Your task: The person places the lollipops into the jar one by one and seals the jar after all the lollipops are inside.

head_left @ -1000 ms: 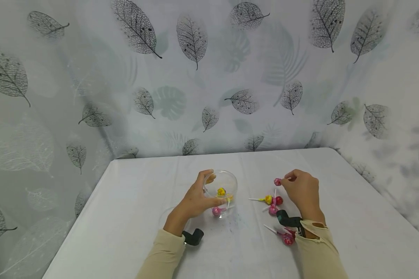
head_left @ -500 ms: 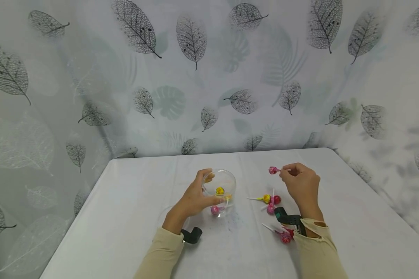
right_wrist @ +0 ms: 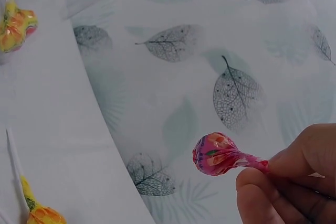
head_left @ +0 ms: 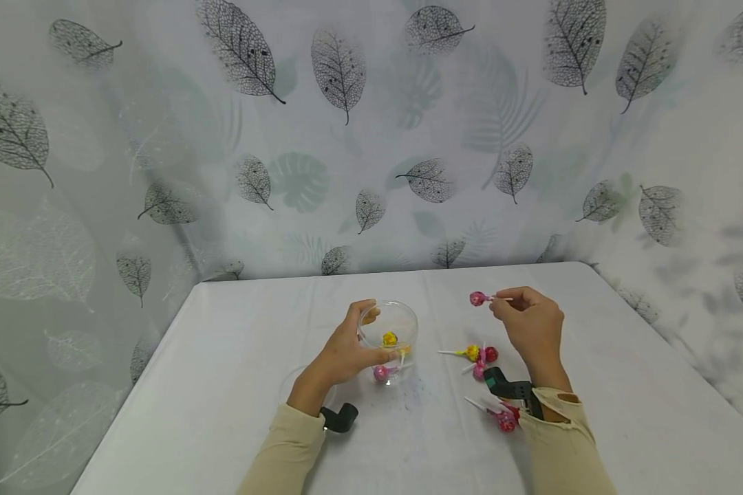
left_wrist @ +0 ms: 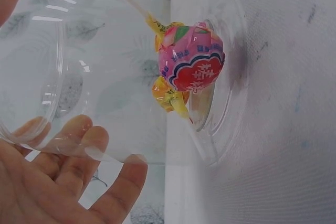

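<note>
My left hand (head_left: 343,354) grips a clear round jar (head_left: 416,323), thumb on the near side and fingers on the far side. Inside it lie a pink lollipop (left_wrist: 191,59) and yellow lollipops (left_wrist: 168,95), near the bottom in the left wrist view. Over the table's right half, my right hand (head_left: 532,330) pinches another pink lollipop (right_wrist: 214,154) by its stick, between thumb and fingers. That candy's head points left toward the jar, raised off the cloth. Below the right hand lie a yellow lollipop (head_left: 472,353), a red lollipop (head_left: 492,354) and a pink one.
Nearer the front, a small bunch of red and pink lollipops (head_left: 505,421) lies beside the right wrist. A clear round piece (head_left: 287,382), perhaps a lid, sits partly behind the left forearm. White cloth covers the table (head_left: 241,330); a leaf-print curtain (head_left: 371,151) hangs behind.
My right hand has lifted the pink lollipop and shifted slightly left, with the candy swinging out to the left. The left hand and jar stay almost still.
</note>
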Tool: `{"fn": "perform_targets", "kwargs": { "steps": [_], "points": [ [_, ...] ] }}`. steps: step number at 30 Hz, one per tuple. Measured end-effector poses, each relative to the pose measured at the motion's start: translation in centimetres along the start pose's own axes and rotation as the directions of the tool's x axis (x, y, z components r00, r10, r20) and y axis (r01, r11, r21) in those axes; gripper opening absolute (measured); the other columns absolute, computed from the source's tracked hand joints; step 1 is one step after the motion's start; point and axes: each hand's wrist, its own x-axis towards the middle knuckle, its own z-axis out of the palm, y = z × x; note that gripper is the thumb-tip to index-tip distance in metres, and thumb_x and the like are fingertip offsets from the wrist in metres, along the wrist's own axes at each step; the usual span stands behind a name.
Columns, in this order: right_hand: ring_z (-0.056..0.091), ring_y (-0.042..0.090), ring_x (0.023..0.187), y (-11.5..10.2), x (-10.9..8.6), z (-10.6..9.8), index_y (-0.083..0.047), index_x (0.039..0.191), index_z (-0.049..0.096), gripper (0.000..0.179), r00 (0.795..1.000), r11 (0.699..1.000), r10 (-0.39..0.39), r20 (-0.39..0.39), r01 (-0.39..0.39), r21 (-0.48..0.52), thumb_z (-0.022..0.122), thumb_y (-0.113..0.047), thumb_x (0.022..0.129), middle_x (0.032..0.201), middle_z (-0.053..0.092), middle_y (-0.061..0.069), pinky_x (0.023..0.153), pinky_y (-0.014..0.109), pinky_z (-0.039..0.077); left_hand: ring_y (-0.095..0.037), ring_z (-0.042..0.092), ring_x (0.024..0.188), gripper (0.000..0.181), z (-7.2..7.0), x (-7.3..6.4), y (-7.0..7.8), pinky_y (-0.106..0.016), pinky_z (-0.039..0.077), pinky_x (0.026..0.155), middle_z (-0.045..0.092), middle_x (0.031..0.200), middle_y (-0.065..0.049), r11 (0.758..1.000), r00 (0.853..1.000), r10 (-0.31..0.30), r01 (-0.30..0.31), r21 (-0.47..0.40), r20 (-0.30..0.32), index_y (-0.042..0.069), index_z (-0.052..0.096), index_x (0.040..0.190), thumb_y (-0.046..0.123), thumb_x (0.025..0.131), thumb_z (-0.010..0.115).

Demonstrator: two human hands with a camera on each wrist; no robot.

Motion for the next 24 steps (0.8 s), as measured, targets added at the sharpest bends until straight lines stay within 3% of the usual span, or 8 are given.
{"fn": "perform_targets", "kwargs": {
  "steps": [5, 14, 24],
  "points": [
    [0.074, 0.023, 0.081, -0.2, -0.1, 0.1, -0.004, 0.105, 0.079, 0.018, 1.0, 1.0, 0.003, -0.001, -0.003, 0.009, 0.07, -0.018, 0.097, 0.096, 0.079, 0.015, 0.063, 0.023, 0.052, -0.029, 0.039, 0.15, 0.095, 0.0, -0.1, 0.1, -0.059, 0.036, 0.118, 0.047, 0.16, -0.001, 1.0, 1.0, 0.004, -0.004, -0.005, 0.001, 0.027, 0.03, 0.157, 0.036, 0.083, 0.088],
    [0.065, -0.002, 0.071, -0.5, -0.2, 0.0, -0.004, 0.104, 0.079, 0.017, 1.0, 0.999, -0.011, -0.008, 0.011, 0.031, 0.072, -0.018, 0.097, 0.096, 0.079, 0.015, 0.062, 0.021, 0.051, -0.03, 0.039, 0.149, 0.094, 0.0, 0.0, 0.1, -0.06, 0.037, 0.117, 0.047, 0.159, -0.001, 1.0, 1.0, 0.005, -0.005, -0.011, -0.004, 0.028, 0.03, 0.156, 0.036, 0.083, 0.089],
    [0.066, -0.004, 0.074, -1.1, -0.4, 0.2, -0.006, 0.103, 0.079, 0.017, 1.0, 0.997, -0.022, -0.007, 0.022, 0.07, 0.073, -0.02, 0.097, 0.099, 0.079, 0.013, 0.065, 0.017, 0.053, -0.03, 0.039, 0.15, 0.094, 0.0, 0.0, 0.1, -0.061, 0.035, 0.118, 0.048, 0.159, -0.002, 1.0, 1.0, 0.004, -0.004, -0.017, -0.006, 0.028, 0.03, 0.156, 0.035, 0.082, 0.089]
  ]
}}
